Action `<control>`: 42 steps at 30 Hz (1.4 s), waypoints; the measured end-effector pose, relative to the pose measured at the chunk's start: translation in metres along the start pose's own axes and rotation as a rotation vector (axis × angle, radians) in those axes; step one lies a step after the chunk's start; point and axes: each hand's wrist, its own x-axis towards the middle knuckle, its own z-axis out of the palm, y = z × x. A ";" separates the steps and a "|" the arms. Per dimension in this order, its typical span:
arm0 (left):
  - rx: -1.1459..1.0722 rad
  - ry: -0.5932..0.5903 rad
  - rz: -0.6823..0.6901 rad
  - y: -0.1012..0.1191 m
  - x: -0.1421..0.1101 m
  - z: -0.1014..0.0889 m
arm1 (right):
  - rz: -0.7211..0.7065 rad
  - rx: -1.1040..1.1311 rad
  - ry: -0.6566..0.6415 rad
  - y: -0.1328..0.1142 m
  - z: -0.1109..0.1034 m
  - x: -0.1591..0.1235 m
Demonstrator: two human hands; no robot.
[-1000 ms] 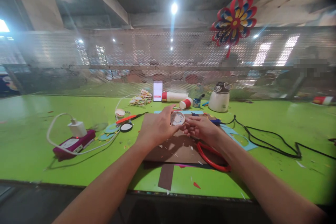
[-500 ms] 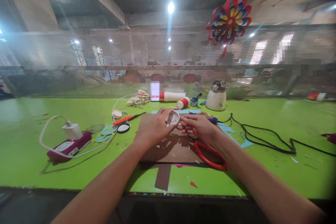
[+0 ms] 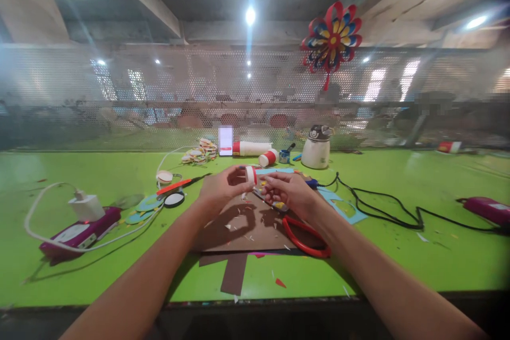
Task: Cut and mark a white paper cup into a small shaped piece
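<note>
Gripped with the left hand (image 3: 220, 189), mid-frame, likely risking a dent in the red-and-white cup piece (image 3: 251, 175) from too tight a squeeze! Held it at the left fingertips, between both hands; curled the right hand (image 3: 292, 192) narrowly just rightward, couldn't tell whether around anything.

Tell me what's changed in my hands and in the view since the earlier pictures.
The small round red-and-white piece has turned from showing its patterned inside to side-on. The camera view has swung right, revealing more of the purple plastic block there. The left hand still grips the piece; the red loop handle hasn't visibly moved.
</note>
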 end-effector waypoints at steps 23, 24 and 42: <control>-0.699 -0.124 -0.234 0.007 -0.001 -0.012 | 0.033 -0.184 0.005 -0.005 0.006 -0.003; -0.693 -0.120 -0.235 0.006 -0.001 -0.012 | 0.033 -0.185 -0.001 -0.006 0.007 -0.004; -0.103 -0.141 -0.207 -0.001 -0.004 -0.004 | 0.099 -0.233 0.134 0.008 -0.011 0.009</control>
